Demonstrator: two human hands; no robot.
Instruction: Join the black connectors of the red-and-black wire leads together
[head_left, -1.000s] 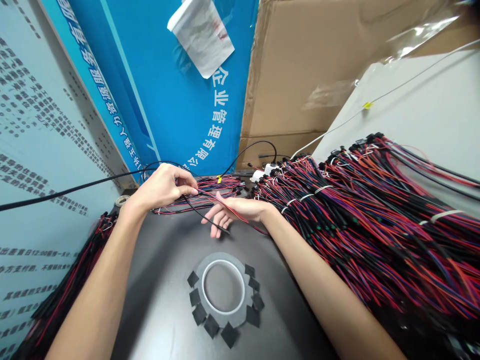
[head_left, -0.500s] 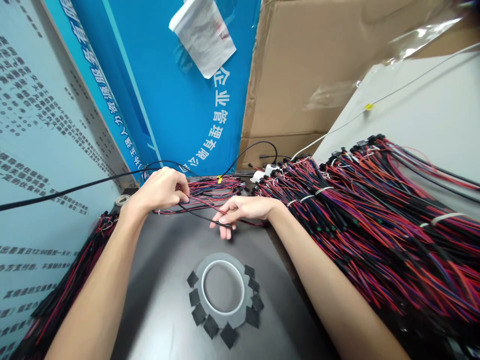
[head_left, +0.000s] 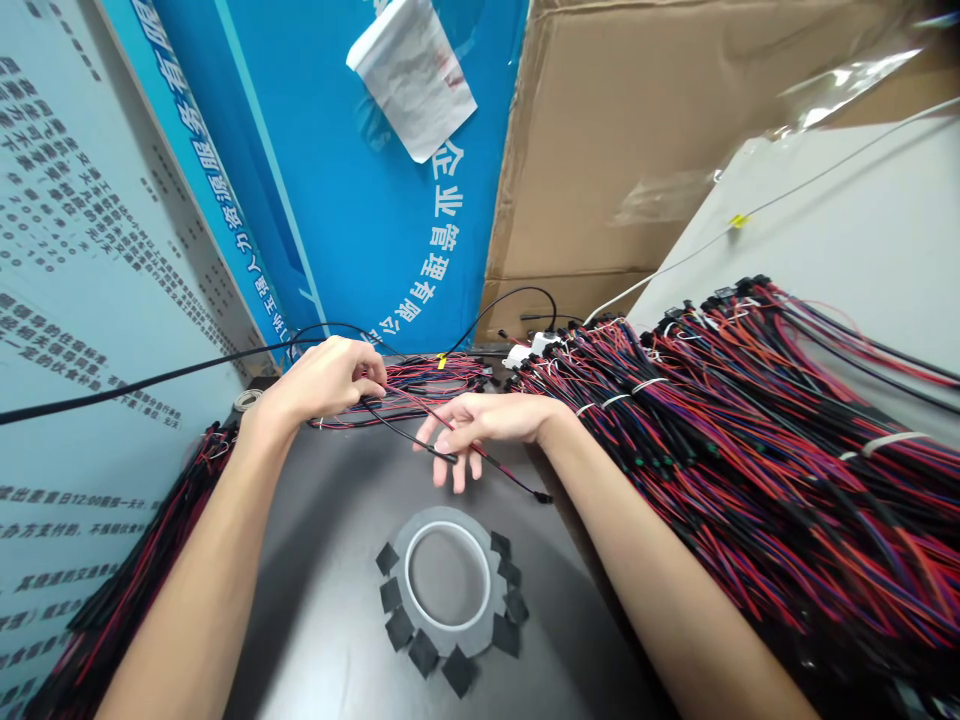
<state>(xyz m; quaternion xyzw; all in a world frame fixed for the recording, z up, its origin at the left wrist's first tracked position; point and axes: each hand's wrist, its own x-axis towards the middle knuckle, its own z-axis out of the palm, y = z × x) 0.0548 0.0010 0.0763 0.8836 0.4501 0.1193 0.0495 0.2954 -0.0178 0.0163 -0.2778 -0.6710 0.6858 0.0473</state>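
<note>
My left hand (head_left: 339, 376) is closed in a pinch above the far part of the dark tabletop (head_left: 337, 560). From its fingertips a thin black cable (head_left: 401, 431) and a red-and-black wire pair (head_left: 420, 402) run rightward. My right hand (head_left: 474, 428) pinches the black cable near its end between thumb and index finger, its other fingers spread. The wire pair passes by my right hand to a small black connector (head_left: 543, 496) near the wrist. Nearer to me lies a grey tape roll (head_left: 475, 638) with several black tape squares (head_left: 459, 671) stuck around its rim.
Large tied bundles of red, blue and black wires (head_left: 675, 430) fill the right side. More wires (head_left: 442, 372) lie along the back, and others hang at the left edge (head_left: 165, 540). A blue panel (head_left: 375, 220) and brown cardboard (head_left: 585, 150) stand behind.
The black connector now shows beyond my right wrist, where it was not distinct before. My right fingers have spread and dipped slightly, and my left hand has shifted a little rightward.
</note>
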